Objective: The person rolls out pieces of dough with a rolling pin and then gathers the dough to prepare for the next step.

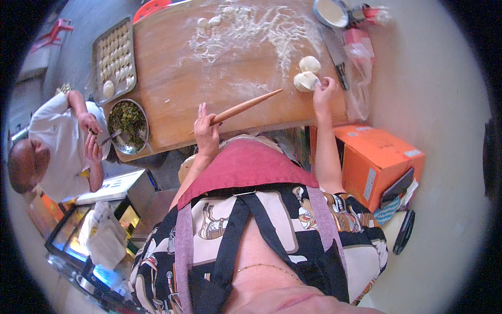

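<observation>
My left hand holds a tapered wooden rolling pin near one end, two fingers raised off it. The pin slants up to the right over the floured wooden table. At the right, the fingers of my right hand pinch the edge of a stack of round dough wrappers. Another dough round lies against the far side of that stack. Small dough pieces sit near the far edge, beside a wide spread of loose flour.
At the left, a co-worker's hands work over a metal bowl of chopped green filling. A metal tray of dumplings stands beyond. A bowl of flour, a plastic bag and an orange box are at the right.
</observation>
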Motion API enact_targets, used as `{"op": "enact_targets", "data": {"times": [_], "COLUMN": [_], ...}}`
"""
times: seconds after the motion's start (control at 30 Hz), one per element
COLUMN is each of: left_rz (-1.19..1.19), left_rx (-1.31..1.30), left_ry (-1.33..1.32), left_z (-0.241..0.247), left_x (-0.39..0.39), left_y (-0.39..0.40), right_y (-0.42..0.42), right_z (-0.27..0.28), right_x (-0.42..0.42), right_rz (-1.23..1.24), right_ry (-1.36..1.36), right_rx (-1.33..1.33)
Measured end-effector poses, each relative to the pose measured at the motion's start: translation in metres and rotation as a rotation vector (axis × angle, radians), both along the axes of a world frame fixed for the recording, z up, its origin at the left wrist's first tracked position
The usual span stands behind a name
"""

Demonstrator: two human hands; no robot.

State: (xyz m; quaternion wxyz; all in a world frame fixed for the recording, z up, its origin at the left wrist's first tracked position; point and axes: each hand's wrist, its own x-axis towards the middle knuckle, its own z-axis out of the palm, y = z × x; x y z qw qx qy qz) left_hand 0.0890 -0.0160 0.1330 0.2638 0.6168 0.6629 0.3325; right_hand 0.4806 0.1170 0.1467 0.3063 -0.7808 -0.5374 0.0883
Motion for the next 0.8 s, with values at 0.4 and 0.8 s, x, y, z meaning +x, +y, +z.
{"op": "enact_targets", "data": {"times": [0.4, 0.8], "left_rz": [0.508, 0.556], "left_rx": [-0.138, -0.118], "left_ry": [-0.261, -0.290], "left_z": [0.022, 0.033], "left_x": [-0.023, -0.029], "left_y": [0.018, 0.015], "right_y": [0.223, 0.023], "right_z": [-0.053, -0.028], "right_x": [-0.241, -0.183], "right_rz": [0.771, 1.207], "right_ry": [-0.158, 0.041], "right_rx": [0.242, 0.029]}}
